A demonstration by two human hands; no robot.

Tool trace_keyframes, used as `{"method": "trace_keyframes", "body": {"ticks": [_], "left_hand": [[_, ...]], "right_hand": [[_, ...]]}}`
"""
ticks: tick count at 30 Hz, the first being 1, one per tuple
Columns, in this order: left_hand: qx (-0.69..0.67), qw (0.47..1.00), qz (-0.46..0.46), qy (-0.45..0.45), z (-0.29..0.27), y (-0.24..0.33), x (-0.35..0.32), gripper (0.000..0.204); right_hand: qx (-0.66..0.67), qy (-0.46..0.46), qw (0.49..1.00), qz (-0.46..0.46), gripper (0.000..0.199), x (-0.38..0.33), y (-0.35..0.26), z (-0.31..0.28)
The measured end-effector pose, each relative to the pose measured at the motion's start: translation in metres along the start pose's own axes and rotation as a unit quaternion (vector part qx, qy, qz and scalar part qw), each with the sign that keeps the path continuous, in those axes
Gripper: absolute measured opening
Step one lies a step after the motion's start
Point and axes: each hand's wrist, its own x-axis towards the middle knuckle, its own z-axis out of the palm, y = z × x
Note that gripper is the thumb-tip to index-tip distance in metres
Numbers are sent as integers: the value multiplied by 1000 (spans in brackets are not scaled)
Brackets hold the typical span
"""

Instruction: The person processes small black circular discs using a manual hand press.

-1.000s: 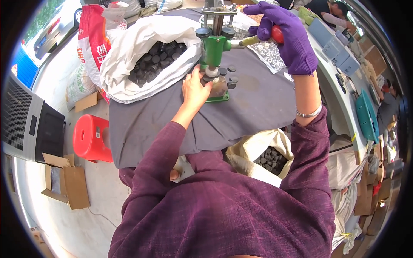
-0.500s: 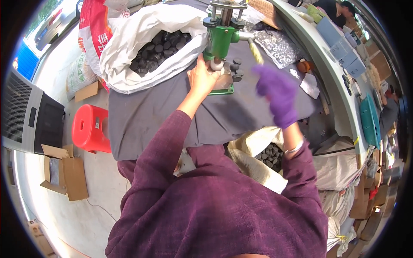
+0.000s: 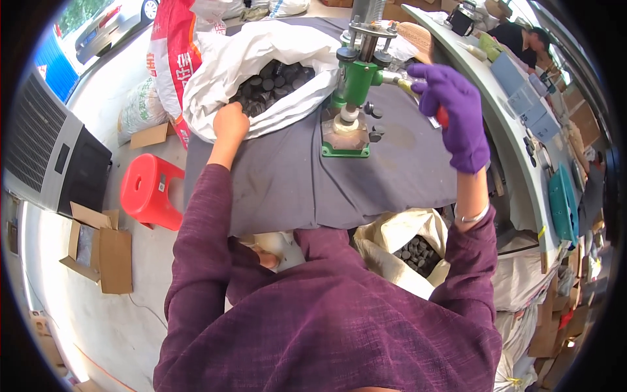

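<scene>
My bare left hand (image 3: 232,123) is at the near rim of a white woven bag (image 3: 202,91), its fingers curled down toward the small black round pieces (image 3: 271,83) inside. Whatever its fingertips hold is hidden. To the right of the bag stands a green hand press (image 3: 358,81) with a white round tip above its base plate (image 3: 345,138). A purple glove covers my right hand (image 3: 457,117), whose fingers curl round the end of the press lever (image 3: 405,83). A bit of red shows by the palm. Several black pieces (image 3: 375,134) sit beside the press base.
A grey cloth (image 3: 274,189) covers the table. Below its front edge, an open cream sack (image 3: 379,242) holds more dark pieces. A red stool (image 3: 140,189) and a cardboard box (image 3: 114,261) stand left. Beyond the long right-hand bench (image 3: 450,55), a person (image 3: 516,42) bends forward.
My left hand has left the press base and moved left to the bag's rim. My right hand has moved up to the lever. The view has shifted slightly.
</scene>
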Motion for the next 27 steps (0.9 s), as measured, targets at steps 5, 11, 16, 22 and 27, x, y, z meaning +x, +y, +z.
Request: {"method": "trace_keyframes", "body": {"ticks": [5, 11, 16, 22, 27], "left_hand": [[74, 995, -17, -62, 3, 17, 12, 21], [98, 988, -44, -106, 10, 15, 25, 24], [-83, 996, -25, 37, 15, 9, 10, 29], [-310, 930, 178, 87, 20, 99, -40, 50], [-425, 896, 110, -70, 33, 155, -59, 63]], "right_hand": [[67, -56, 996, -11, 31, 47, -12, -13], [37, -71, 997, -15, 34, 57, -22, -10], [34, -45, 998, -8, 31, 56, -29, -6], [-8, 1, 1000, 15, 30, 53, -32, -6], [64, -6, 998, 16, 31, 53, -24, -2]]}}
